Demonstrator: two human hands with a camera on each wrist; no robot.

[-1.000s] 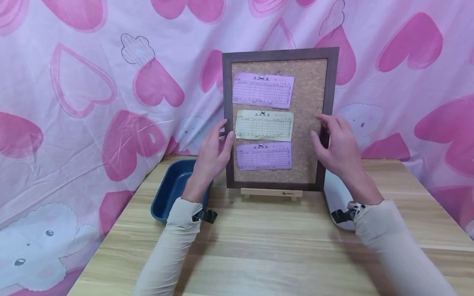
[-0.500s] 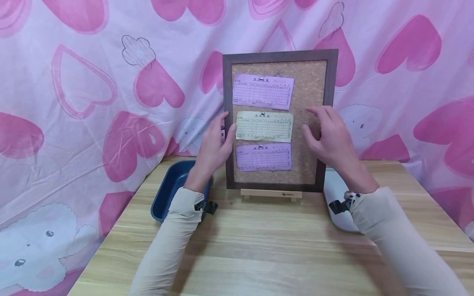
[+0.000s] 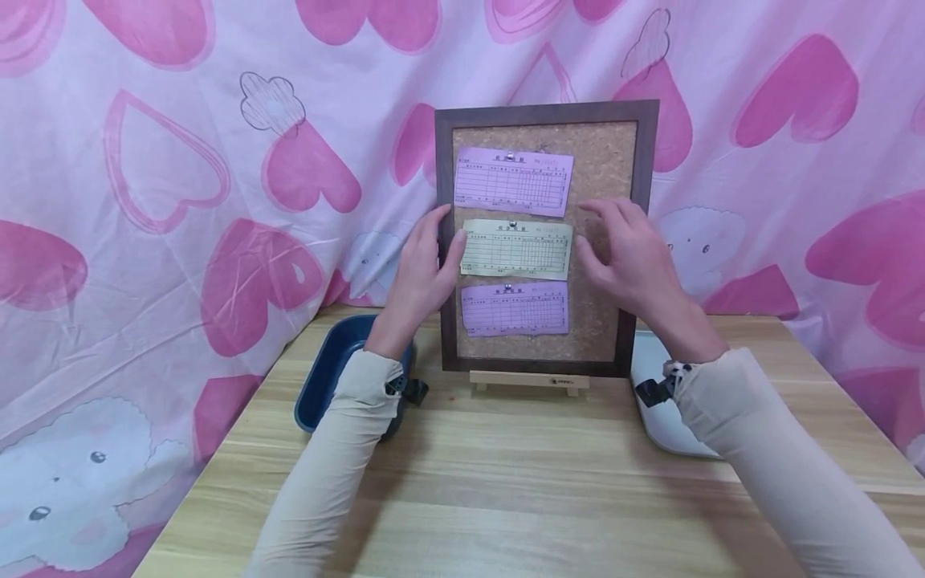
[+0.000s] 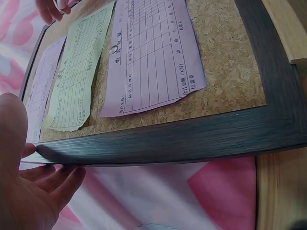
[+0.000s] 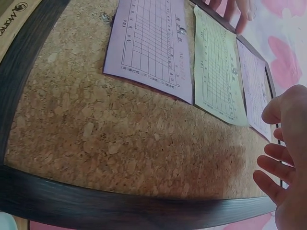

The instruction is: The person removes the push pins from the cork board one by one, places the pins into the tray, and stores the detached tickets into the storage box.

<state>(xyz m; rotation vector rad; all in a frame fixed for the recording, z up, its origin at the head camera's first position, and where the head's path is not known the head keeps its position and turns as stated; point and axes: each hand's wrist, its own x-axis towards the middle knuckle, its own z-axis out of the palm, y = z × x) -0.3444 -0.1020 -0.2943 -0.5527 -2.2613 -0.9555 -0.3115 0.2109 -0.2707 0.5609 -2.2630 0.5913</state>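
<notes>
A cork board (image 3: 596, 341) in a dark wooden frame leans upright on a small wooden easel (image 3: 530, 378). Pinned on it, top to bottom, are a purple receipt slip (image 3: 513, 183), a pale green slip (image 3: 515, 250) and another purple slip (image 3: 515, 309). My left hand (image 3: 421, 277) is at the frame's left side, thumb in front and fingers (image 4: 61, 186) by the outer edge; contact is hard to tell. In front of the bare cork right of the green slip, my right hand (image 3: 636, 261) hovers with fingers (image 5: 276, 167) loosely bent, holding nothing.
A dark blue tray (image 3: 307, 401) stands on the wooden table (image 3: 506, 498) at the left, partly behind my left arm. A pale tray (image 3: 661, 425) lies at the right, partly under my right arm. A pink heart-patterned curtain (image 3: 181, 321) hangs behind.
My right hand has moved left and up, from the frame's right edge to in front of the cork. My left hand has slid slightly up along the left edge. The slips have not moved.
</notes>
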